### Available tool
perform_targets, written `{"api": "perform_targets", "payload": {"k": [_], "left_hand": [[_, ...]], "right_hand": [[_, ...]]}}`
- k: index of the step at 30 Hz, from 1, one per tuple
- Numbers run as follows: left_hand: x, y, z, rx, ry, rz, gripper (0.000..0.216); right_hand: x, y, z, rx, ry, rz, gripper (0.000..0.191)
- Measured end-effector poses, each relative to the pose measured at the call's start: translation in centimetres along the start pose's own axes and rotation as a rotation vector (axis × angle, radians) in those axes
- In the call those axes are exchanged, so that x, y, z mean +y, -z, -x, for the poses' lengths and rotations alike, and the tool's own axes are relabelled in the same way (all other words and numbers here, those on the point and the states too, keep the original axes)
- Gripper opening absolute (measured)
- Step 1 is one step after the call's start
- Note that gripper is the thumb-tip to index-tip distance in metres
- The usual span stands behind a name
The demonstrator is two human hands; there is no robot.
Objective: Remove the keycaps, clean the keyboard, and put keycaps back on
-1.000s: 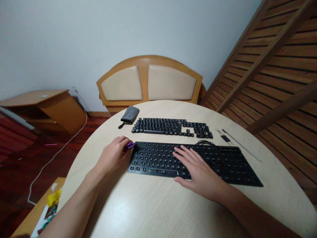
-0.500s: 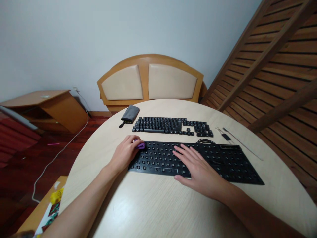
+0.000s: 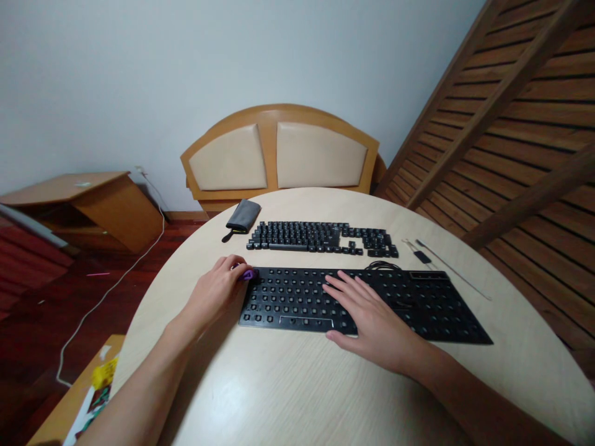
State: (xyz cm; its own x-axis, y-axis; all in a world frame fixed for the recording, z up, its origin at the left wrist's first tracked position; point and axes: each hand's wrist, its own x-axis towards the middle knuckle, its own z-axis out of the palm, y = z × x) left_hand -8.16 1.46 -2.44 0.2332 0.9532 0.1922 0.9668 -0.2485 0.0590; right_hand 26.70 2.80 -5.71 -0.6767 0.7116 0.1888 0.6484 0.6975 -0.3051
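Observation:
A black keyboard base (image 3: 418, 310) with its keycaps removed lies across the round table (image 3: 288, 390). My right hand (image 3: 367, 316) lies flat on its middle, fingers stretched out. My left hand (image 3: 216, 291) is closed on a small purple object (image 3: 249, 274), held at the base's top left corner. Behind the base, the removed black keycaps (image 3: 320, 238) lie laid out in keyboard order.
A grey pouch (image 3: 242, 217) lies at the table's far left. Thin metal tools (image 3: 434, 257) lie at the far right. A padded wooden chair (image 3: 279, 155) stands behind the table. A low wooden cabinet (image 3: 88, 204) and a white cable (image 3: 106, 291) are at left.
My left hand swept the purple object rightward over the base's top left keys, then came back to the corner. My right hand has stayed flat on the base.

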Motion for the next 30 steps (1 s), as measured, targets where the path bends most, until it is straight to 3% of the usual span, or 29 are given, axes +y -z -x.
{"api": "perform_targets", "payload": {"k": [5, 9, 14, 18, 24, 30], "left_hand": [[-1.4, -0.1, 0.1, 0.034, 0.102, -0.035, 0.024], [-0.5, -0.2, -0.1, 0.105, 0.098, 0.016, 0.024], [0.4, -0.1, -0.2, 0.049, 0.057, 0.033, 0.025], [0.0, 0.0, -0.3, 0.081, 0.097, 0.026, 0.025], [0.5, 0.5, -0.3, -0.005, 0.015, 0.074, 0.019], [0.8, 0.6, -0.3, 0.032, 0.068, 0.059, 0.020]], "right_hand": [[0.2, -0.2, 0.2, 0.022, 0.007, -0.019, 0.072], [0.2, -0.3, 0.2, 0.024, 0.002, -0.034, 0.072], [-0.2, 0.3, 0.0, -0.028, -0.022, -0.022, 0.072], [-0.2, 0.4, 0.0, -0.034, -0.022, -0.027, 0.072], [0.0, 0.2, 0.2, -0.010, -0.008, -0.040, 0.071], [-0.1, 0.3, 0.1, -0.038, -0.018, -0.037, 0.072]]}}
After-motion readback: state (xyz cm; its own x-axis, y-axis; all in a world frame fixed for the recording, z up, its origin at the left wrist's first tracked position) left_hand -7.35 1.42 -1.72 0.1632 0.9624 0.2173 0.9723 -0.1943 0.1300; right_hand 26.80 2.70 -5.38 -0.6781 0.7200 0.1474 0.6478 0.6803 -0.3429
